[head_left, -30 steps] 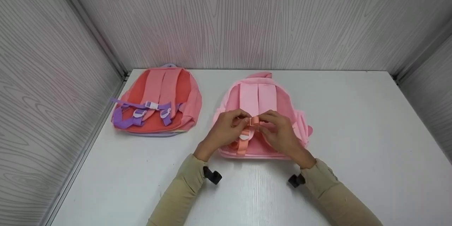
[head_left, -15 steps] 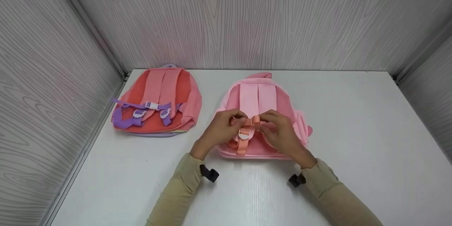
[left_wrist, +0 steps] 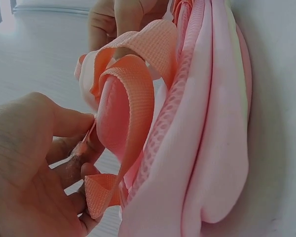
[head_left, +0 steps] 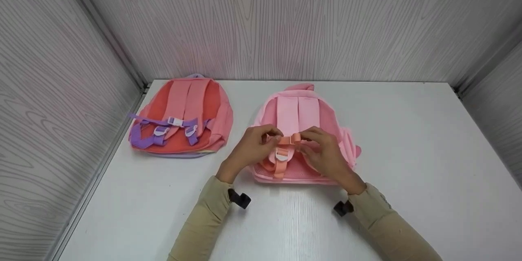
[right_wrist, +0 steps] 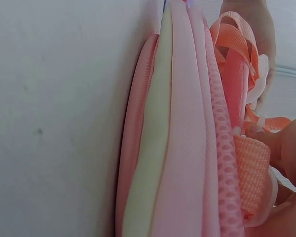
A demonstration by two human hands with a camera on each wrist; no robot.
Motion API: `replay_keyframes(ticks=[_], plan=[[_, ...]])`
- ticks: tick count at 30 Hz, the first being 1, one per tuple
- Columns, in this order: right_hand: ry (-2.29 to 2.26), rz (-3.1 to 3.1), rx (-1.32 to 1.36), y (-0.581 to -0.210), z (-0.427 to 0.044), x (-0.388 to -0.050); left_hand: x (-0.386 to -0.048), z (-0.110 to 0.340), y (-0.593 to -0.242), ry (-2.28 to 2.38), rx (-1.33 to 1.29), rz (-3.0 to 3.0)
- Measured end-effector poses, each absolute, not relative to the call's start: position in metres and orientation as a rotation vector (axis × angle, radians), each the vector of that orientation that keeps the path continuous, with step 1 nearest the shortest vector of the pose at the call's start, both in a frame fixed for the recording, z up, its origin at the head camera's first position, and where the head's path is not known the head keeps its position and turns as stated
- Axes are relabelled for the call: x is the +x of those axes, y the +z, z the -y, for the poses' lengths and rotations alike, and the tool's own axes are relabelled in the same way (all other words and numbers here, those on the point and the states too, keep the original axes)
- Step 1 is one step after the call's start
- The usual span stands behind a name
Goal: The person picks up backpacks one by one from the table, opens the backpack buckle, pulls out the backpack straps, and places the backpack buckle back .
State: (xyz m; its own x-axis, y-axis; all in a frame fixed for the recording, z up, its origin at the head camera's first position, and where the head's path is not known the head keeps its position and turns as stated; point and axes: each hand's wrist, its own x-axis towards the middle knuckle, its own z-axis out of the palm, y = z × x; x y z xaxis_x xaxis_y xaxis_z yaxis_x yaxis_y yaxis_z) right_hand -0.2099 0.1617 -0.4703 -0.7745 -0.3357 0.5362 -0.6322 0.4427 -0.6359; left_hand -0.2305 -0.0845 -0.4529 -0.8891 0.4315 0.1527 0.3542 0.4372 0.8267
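Note:
The light pink backpack (head_left: 287, 116) lies with its shoulder straps facing up. Across its middle runs an orange strap (head_left: 284, 140). My left hand (head_left: 251, 147) pinches that strap at its left part between thumb and fingers; in the left wrist view the hand (left_wrist: 34, 158) is beside the orange webbing (left_wrist: 140, 113). My right hand (head_left: 326, 153) pinches the strap's looped right part near a small buckle. The right wrist view shows the right hand (right_wrist: 286, 168) against the orange webbing (right_wrist: 251, 170). A white buckle (head_left: 282, 155) lies on the strap below the left fingers.
Left of the pink backpack lies a coral backpack (head_left: 157, 104) with purple straps (head_left: 142, 142) and white buckles. Both are on a white table (head_left: 408, 151), with grey wood-grain panels (head_left: 265, 24) behind and at the sides.
My left hand has moved a little left along the orange strap, away from the right hand, and more of the strap shows between them. The right hand has hardly moved.

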Motion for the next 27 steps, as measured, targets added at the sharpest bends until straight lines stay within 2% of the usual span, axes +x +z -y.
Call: replay_keyframes(ticks=[27], plan=[[1.299, 2.394, 0.793, -0.4689, -0.1607, -0.2079, -0.2306, 0.0778, -0.4564, 1.536, 0.722, -2.564]])
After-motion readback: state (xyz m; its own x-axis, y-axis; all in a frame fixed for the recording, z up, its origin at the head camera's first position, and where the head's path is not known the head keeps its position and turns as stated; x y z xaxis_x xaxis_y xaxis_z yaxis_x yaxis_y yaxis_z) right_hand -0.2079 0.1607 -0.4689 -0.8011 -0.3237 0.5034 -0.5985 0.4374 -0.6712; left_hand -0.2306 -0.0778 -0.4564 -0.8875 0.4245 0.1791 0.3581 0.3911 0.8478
